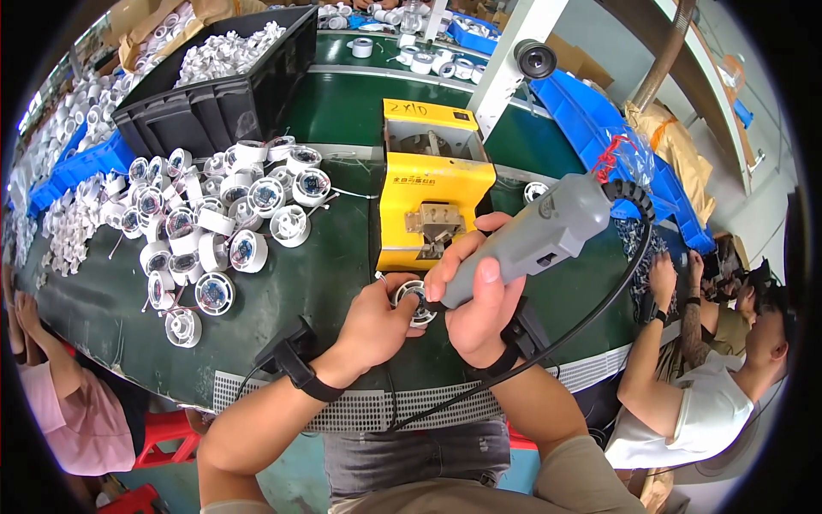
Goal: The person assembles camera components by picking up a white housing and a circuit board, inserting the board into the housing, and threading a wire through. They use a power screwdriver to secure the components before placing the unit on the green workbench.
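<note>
My left hand [373, 320] pinches a round white housing [411, 290] just above the green work surface, near the front of the yellow machine [435, 187]. In my right hand [481, 310] is a grey electric screwdriver [541, 230], tilted with its back end up to the right. Its nose points down at the housing; fingers hide where the tip meets it. To the left spreads a heap of similar white housings [211, 251], several showing circuit boards and short wires.
A black crate [257, 88] of small white parts stands at the far left. Blue trays [591, 128] line the far right, by a white post [511, 64]. The screwdriver's black cable [591, 311] loops down across my right forearm. Co-workers sit at both sides, one in white [711, 403].
</note>
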A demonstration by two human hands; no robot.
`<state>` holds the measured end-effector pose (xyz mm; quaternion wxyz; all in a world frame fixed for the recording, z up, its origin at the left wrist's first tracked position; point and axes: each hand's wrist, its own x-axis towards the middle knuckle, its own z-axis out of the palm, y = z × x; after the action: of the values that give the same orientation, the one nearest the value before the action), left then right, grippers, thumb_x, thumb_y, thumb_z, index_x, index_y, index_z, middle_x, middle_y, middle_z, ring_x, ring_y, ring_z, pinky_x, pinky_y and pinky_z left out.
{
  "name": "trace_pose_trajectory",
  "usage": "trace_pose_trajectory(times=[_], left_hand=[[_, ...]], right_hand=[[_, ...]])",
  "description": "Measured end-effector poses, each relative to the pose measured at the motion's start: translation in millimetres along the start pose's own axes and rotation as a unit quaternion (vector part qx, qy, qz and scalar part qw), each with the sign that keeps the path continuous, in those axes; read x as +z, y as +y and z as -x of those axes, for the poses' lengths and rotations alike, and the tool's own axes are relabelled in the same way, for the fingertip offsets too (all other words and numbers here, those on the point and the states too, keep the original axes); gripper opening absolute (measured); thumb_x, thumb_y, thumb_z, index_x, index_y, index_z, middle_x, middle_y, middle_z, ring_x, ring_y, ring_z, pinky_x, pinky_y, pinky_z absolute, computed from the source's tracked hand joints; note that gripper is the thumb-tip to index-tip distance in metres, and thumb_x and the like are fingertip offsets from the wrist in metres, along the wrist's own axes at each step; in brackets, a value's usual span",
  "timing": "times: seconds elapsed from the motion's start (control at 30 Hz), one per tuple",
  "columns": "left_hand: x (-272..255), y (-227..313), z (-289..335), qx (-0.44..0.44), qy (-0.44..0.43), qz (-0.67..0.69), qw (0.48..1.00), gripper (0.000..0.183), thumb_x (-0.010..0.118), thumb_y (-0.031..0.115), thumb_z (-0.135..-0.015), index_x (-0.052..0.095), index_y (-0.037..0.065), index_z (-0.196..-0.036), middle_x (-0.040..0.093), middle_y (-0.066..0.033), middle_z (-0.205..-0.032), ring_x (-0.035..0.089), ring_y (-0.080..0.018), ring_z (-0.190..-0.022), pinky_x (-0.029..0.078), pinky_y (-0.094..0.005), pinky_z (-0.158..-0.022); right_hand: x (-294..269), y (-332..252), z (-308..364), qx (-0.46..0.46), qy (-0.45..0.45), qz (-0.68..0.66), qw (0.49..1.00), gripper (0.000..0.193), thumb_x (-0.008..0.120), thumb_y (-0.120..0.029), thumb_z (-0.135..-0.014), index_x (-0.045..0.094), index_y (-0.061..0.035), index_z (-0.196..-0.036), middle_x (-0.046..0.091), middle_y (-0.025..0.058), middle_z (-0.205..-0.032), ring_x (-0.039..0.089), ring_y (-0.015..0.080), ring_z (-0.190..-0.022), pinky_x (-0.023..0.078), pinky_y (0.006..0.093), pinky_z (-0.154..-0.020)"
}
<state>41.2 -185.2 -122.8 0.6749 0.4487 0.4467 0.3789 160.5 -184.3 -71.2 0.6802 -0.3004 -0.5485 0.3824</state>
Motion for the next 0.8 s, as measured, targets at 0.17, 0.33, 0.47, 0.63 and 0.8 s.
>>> trace_pose_trajectory(times=[0.17, 0.33, 0.47, 0.63, 0.8], left_hand=[[0.0, -3.1, -3.6, 0.002, -0.002, -0.012, 1.000, 0.029, 0.051, 0.008, -0.092, 0.054, -0.007, -0.117, 0.064, -0.0143, -0.101, 0.068, -0.0197, -0.081, 0.058, -0.0282, -0.070], [0.3, -0.1, -1.5, 0.000, 0.002, -0.031, 1.000, 0.030, 0.050, 0.009, -0.092, 0.054, -0.006, -0.117, 0.064, -0.0145, -0.100, 0.068, -0.0197, -0.081, 0.058, -0.0289, -0.070], [0.4, -2.3, -2.0, 0.002, 0.001, -0.031, 1.000, 0.030, 0.050, 0.009, -0.092, 0.055, -0.006, -0.117, 0.064, -0.0150, -0.101, 0.068, -0.0198, -0.081, 0.058, -0.0288, -0.070], [5.1, 8.2, 5.2, 0.007, 0.013, -0.065, 0.998, 0.029, 0.050, 0.008, -0.092, 0.054, -0.006, -0.117, 0.064, -0.0152, -0.101, 0.067, -0.0200, -0.083, 0.059, -0.0296, -0.069], [-4.4, 6.3, -1.0, 0.059, -0.021, -0.121, 0.991, 0.027, 0.051, 0.004, -0.090, 0.056, -0.005, -0.115, 0.065, -0.0146, -0.099, 0.066, -0.0203, -0.084, 0.058, -0.0317, -0.069]], right_hand=[[-0.3, -3.8, -0.9, -0.012, 0.012, -0.015, 1.000, 0.051, 0.051, -0.040, -0.089, 0.033, -0.0009, -0.117, 0.048, 0.0105, -0.067, 0.048, 0.0169, -0.049, 0.046, 0.0312, -0.048], [1.4, -2.6, -0.3, 0.000, 0.016, -0.013, 1.000, 0.052, 0.051, -0.041, -0.089, 0.033, -0.0004, -0.116, 0.048, 0.0106, -0.067, 0.048, 0.0168, -0.049, 0.046, 0.0310, -0.048], [0.2, 2.4, 1.3, 0.000, 0.008, -0.010, 1.000, 0.054, 0.052, -0.043, -0.089, 0.034, -0.0002, -0.115, 0.050, 0.0104, -0.068, 0.048, 0.0163, -0.049, 0.046, 0.0302, -0.048], [0.1, 3.7, 10.4, -0.015, -0.017, -0.013, 1.000, 0.053, 0.056, -0.042, -0.088, 0.035, -0.0012, -0.114, 0.051, 0.0086, -0.069, 0.050, 0.0146, -0.051, 0.045, 0.0285, -0.049], [-3.9, 17.5, 13.9, 0.025, -0.081, -0.074, 0.994, 0.060, 0.062, -0.045, -0.086, 0.035, -0.0020, -0.119, 0.054, 0.0057, -0.074, 0.053, 0.0121, -0.058, 0.045, 0.0241, -0.055]])
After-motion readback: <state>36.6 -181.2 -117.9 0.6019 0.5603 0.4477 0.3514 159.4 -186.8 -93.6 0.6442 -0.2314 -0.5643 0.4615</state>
